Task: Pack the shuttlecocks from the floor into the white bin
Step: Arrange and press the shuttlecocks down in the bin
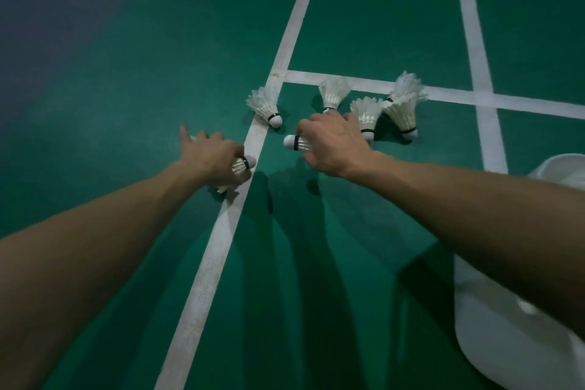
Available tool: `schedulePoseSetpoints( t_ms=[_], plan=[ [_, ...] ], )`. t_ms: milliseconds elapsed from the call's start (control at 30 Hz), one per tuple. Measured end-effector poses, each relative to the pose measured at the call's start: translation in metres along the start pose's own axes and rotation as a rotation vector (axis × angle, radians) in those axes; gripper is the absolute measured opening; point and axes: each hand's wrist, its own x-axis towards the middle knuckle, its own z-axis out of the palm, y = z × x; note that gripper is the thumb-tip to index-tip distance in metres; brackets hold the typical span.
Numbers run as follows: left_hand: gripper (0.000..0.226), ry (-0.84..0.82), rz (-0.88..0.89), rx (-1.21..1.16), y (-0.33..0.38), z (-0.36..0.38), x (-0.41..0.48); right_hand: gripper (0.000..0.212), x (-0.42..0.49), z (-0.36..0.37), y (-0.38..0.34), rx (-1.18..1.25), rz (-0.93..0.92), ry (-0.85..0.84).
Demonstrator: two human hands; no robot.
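Both hands are gripping shuttlecocks; five more are lying on the floor (126,73).
The left hand (215,157) is clenching one shuttlecock (248,162), index finger sticking out; the right hand (335,144) is clenching another (292,142). The loose five (265,106) are lying just beyond the right fingers (316,120); the bin (506,342) is sitting well behind them. Risk: reaching again with full fingers, crushing feathers or dropping one.
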Motion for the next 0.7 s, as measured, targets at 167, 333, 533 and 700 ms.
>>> schedulePoseSetpoints(
  t_ms=[167, 333, 533, 700],
  plan=[
    [0.043, 0.067, 0.218, -0.289, 0.059, -0.065, -0.034, 0.029, -0.064, -0.086, 0.038, 0.037, -0.068, 0.088],
    [0.043, 0.183, 0.465, -0.382, 0.148, -0.159, -0.099, 0.033, -0.16, -0.163, 0.103, 0.086, 0.076, 0.105],
    [0.046, 0.191, 0.631, -0.327, 0.24, -0.231, -0.173, 0.034, -0.276, -0.196, 0.161, 0.052, 0.275, 0.06],
    [0.041, -0.025, 0.717, -0.129, 0.293, -0.226, -0.209, 0.034, -0.323, -0.18, 0.179, 0.089, 0.321, 0.03]
  ],
)
